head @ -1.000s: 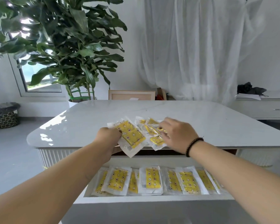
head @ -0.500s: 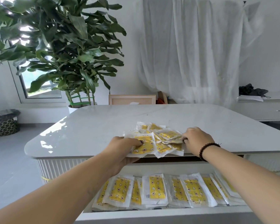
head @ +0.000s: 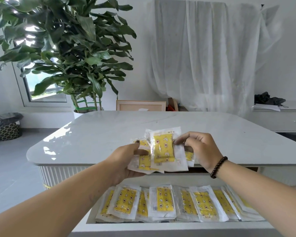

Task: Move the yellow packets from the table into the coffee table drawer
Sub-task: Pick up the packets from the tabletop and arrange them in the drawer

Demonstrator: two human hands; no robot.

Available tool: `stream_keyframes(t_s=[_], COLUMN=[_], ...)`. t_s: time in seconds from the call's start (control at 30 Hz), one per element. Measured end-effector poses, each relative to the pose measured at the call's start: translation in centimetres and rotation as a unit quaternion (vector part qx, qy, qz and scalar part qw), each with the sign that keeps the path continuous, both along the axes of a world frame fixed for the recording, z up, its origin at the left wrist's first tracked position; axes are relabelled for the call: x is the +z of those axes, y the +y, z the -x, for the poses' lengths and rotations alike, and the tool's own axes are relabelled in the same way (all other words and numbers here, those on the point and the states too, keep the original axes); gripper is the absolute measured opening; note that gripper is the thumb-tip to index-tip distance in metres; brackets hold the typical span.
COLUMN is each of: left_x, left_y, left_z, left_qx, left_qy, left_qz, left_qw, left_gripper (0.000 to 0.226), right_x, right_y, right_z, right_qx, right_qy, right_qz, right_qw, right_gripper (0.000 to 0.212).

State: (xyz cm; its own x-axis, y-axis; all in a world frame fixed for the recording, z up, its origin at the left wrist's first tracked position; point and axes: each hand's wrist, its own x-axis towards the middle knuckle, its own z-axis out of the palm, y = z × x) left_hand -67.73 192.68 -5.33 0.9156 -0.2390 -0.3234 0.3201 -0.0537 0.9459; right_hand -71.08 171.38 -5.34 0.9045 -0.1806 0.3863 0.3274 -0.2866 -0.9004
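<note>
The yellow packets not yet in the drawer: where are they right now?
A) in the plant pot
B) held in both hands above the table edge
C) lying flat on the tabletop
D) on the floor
B: the left hand and right hand hold the bunch of yellow packets over the open drawer.

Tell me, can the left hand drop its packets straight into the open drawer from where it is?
Probably yes. The left hand holds the bunch of packets at the table edge, just above the open drawer. Nothing lies between them, though the drawer already holds a full row of packets.
</note>
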Motion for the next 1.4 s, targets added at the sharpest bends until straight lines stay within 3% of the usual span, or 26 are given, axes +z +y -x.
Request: stream_keyframes(t_s=[0.07, 0.2, 0.4, 0.53, 0.7, 0.83, 1.03, 1.17, 1.23, 1.33, 1.4], left_x=[0.2, 0.2, -0.1, -0.2, -0.3, -0.5, -0.8, -1.0, -0.9, -0.9, -1.1], left_y=[0.0, -0.1, -0.4, -0.1, 0.2, 0.2, -1.1, -1.6, -1.5, -1.3, -1.2], left_z=[0.1, 0.6, -0.1, -0.5, -0.5, 0.0, 1.2, 1.1, 0.9, 0.7, 0.8], left_qx=[-0.015, -0.021, 0.053, 0.052, 0.021, -0.057, -0.149, -0.091, -0.065, -0.067, -0.084], left_qy=[-0.013, -0.07, -0.132, -0.138, -0.173, -0.205, -0.261, -0.262, -0.242, -0.212, -0.194], left_qz=[0.015, -0.01, 0.0, 0.01, -0.034, -0.102, -0.206, -0.188, -0.152, -0.116, -0.113], left_qw=[1.0, 0.997, 0.99, 0.989, 0.984, 0.972, 0.931, 0.942, 0.956, 0.968, 0.971], left_gripper=[0.035, 0.006, 0.004, 0.01, 0.017, 0.021, 0.028, 0.027, 0.028, 0.04, 0.05], right_x=[-0.1, -0.4, -0.6, -0.3, 0.8, 0.8, 0.5, 0.7, 0.6, -0.3, -1.2], right_y=[0.7, 1.6, 2.0, 2.0, 0.4, 0.3, 2.3, 2.6, 2.0, 1.5, 1.4], right_z=[0.6, 0.9, 0.6, 0.5, 0.3, 0.6, 1.3, 1.0, 0.6, 0.3, 0.2], right_qx=[0.02, 0.035, -0.015, 0.031, -0.018, -0.014, 0.0, -0.064, -0.075, -0.008, -0.004], right_qy=[0.002, 0.016, 0.113, 0.182, 0.148, 0.121, 0.084, 0.035, 0.077, 0.17, 0.176], right_qz=[0.011, 0.022, 0.011, -0.111, -0.173, -0.143, -0.009, -0.011, -0.011, -0.059, -0.035], right_qw=[1.0, 0.999, 0.993, 0.976, 0.974, 0.982, 0.996, 0.997, 0.994, 0.984, 0.984], right_gripper=[0.034, 0.02, 0.063, 0.048, 0.038, 0.036, 0.029, 0.031, 0.036, 0.033, 0.028])
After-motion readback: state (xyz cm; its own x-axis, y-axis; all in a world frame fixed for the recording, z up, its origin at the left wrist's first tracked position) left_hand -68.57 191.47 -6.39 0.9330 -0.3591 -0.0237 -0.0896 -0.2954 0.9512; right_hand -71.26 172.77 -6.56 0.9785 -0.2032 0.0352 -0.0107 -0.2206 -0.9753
